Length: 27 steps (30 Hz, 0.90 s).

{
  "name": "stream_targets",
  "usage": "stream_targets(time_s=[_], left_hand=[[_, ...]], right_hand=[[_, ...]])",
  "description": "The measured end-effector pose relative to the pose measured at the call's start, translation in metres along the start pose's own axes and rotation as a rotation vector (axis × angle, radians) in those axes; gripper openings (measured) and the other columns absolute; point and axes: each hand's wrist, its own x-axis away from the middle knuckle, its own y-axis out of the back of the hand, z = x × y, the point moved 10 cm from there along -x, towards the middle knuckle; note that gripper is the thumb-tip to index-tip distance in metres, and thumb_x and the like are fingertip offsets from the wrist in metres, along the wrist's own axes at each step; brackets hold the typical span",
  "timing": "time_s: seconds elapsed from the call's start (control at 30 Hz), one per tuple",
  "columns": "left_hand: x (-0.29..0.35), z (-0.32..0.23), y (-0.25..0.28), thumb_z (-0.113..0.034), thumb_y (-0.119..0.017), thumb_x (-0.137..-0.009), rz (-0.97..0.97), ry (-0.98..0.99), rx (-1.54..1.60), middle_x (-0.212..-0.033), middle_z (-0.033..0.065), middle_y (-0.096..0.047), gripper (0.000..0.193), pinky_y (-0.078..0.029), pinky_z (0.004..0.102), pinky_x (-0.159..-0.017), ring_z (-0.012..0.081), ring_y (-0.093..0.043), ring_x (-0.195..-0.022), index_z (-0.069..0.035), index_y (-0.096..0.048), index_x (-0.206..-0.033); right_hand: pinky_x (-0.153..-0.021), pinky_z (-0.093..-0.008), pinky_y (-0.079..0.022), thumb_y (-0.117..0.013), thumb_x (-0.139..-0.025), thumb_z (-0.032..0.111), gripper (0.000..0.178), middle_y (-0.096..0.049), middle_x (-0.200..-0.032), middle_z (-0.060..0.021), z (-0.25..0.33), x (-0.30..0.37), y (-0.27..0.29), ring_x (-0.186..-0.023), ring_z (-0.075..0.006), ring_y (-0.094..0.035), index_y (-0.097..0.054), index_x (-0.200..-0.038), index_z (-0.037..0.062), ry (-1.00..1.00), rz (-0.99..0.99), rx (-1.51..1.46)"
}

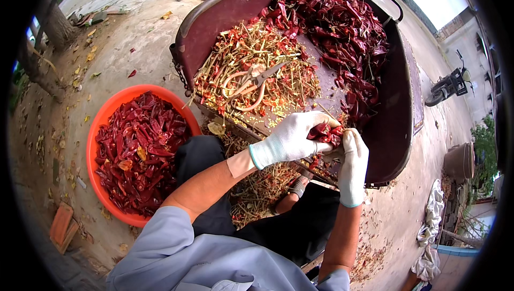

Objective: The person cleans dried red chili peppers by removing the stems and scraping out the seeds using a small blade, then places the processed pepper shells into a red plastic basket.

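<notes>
- Gloved fingers of the left hand (292,135) curl around a small bunch of dried chillies (326,133), glossy and wrinkled, while the right hand (354,162) pinches its right end between thumb and fingertips; the bunch sits above the near edge of the cart bed.
- Both gloves are white, close-fitting knit; a ribbed pale-teal cuff shows on the left wrist, a teal edge on the right.
- At far left, rough-barked tree trunks (55,26) rise from leaf-strewn soil.
- Below them, a reddish, flat-sided block (61,226) lies on the ground.
- A round, smooth orange basin (92,157) stands beside the person's left leg, filled with shiny, crinkled dark-red chilli pods (136,154).
- Between the dark trouser legs, dry stems (257,200) lie in a brittle, tangled litter.
- The maroon metal cart bed (206,29) has a scuffed, rounded rim; at its left, a straw-coloured heap of stalks (222,58) mixes with red scraps and yellow seeds.
- Scissors (271,73) with looped, pale handles and pointed metal blades rest on that heap.
- Toward the bed's right side, leathery whole chillies (342,21) form a deep-red pile.
- Farther right stand a dark motorbike (450,83) and a rounded brown tub (459,161), with crumpled whitish cloth (431,213) below.
</notes>
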Motion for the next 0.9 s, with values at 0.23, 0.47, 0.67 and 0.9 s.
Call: stream_targets(time_s=[0.23, 0.47, 0.67, 0.9], left_hand=[[0.003, -0.004, -0.001, -0.010, -0.077, -0.078, -0.052, -0.053, -0.054, -0.093, 0.0091, -0.071, 0.037, -0.055, 0.0282, -0.070, 0.0156, -0.068, -0.075, -0.007, -0.067, -0.114], [0.014, -0.018, -0.009, -0.016, -0.074, -0.071, -0.171, -0.374, -0.542, -0.082, 0.0038, -0.067, 0.026, -0.054, 0.0355, -0.064, 0.0240, -0.067, -0.075, -0.012, -0.068, -0.095], [0.003, 0.009, -0.009, -0.011, -0.072, -0.077, -0.116, -0.131, -0.382, -0.080, 0.0066, -0.068, 0.019, -0.053, 0.0339, -0.062, 0.0248, -0.068, -0.072, -0.012, -0.069, -0.096], [-0.002, 0.038, -0.002, -0.013, -0.080, -0.080, -0.172, 0.015, 0.195, -0.080, 0.0045, -0.070, 0.025, -0.051, 0.0245, -0.066, 0.0078, -0.064, -0.072, -0.001, -0.070, -0.099]], right_hand=[[-0.051, -0.0243, -0.045, -0.053, -0.101, 0.023, 0.025, -0.060, -0.065, -0.0021, 0.011, 0.004, 0.004, -0.055, -0.0089, -0.059, -0.060, -0.093, 0.0009, -0.098, -0.094, 0.130], [-0.054, -0.0356, -0.047, -0.064, -0.088, 0.017, 0.013, -0.060, -0.066, -0.0133, 0.049, 0.003, -0.009, -0.057, -0.0310, -0.060, -0.062, -0.083, 0.0053, 0.350, -0.208, 0.882], [-0.053, -0.0343, -0.047, -0.064, -0.089, 0.013, 0.013, -0.059, -0.063, -0.0123, 0.035, -0.006, -0.004, -0.053, -0.0235, -0.059, -0.061, -0.083, 0.0027, 0.376, -0.244, 0.778], [-0.044, -0.0210, -0.038, -0.054, -0.100, 0.022, 0.030, -0.053, -0.059, 0.0014, -0.021, -0.023, -0.001, -0.047, -0.0039, -0.046, -0.056, -0.077, 0.0037, -0.067, -0.196, -0.012]])
